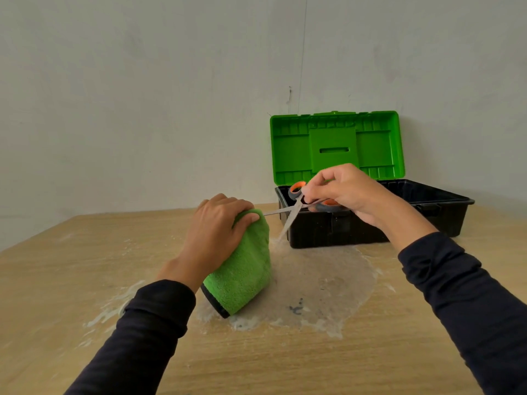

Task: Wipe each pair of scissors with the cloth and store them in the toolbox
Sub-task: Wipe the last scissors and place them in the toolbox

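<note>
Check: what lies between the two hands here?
In the head view, the scissors' open blades span from the right hand to the cloth gripped by the left hand.

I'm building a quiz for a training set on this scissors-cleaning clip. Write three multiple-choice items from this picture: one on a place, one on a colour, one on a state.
1. Where does the toolbox stand?
A. on the table by the wall, to the right
B. on the floor
C. on a shelf

2. What colour is the cloth?
A. blue
B. green
C. white

3. How are the scissors' blades?
A. closed
B. hidden in the toolbox
C. spread open

Answers:
1 A: the toolbox rests on the table before the wall.
2 B: the cloth in the left hand is green.
3 C: the scissors, held by the right hand, show two blades apart, one running into the cloth.
</note>
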A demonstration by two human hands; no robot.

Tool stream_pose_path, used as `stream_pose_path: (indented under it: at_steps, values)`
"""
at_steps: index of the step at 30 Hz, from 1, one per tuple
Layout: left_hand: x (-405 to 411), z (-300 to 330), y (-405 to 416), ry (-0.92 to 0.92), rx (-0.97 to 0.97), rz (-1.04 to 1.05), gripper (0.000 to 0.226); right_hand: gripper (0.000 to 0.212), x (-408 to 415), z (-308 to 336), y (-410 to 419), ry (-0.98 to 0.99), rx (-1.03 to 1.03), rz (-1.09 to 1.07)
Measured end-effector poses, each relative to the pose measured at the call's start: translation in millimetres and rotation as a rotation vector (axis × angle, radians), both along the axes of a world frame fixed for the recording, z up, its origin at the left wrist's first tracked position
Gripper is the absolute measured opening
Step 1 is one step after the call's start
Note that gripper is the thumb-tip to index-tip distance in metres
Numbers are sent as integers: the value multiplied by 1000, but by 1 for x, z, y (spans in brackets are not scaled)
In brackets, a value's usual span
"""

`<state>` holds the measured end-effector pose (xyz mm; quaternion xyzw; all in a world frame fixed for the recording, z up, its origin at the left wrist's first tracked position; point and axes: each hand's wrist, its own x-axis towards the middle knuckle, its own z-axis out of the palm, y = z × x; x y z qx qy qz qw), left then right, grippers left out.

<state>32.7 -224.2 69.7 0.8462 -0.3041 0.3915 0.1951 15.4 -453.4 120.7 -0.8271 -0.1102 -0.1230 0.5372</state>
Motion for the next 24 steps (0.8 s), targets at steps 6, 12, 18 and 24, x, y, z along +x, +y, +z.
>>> stream_pose_path:
  at_steps: [6, 12, 18, 24]
  values:
    - [2, 2, 5, 222, -238, -67, 15, 37, 3, -6, -8, 74, 510, 415]
    - [7, -1, 6, 377, -339, -130, 13, 26, 17, -26, 5, -26, 553, 329]
    - [8, -1, 5, 402, -420, -165, 11, 12, 23, -32, 14, -137, 374, 168]
    - [4, 1, 4, 418, -499, -187, 9, 9, 20, -32, 17, -130, 304, 135]
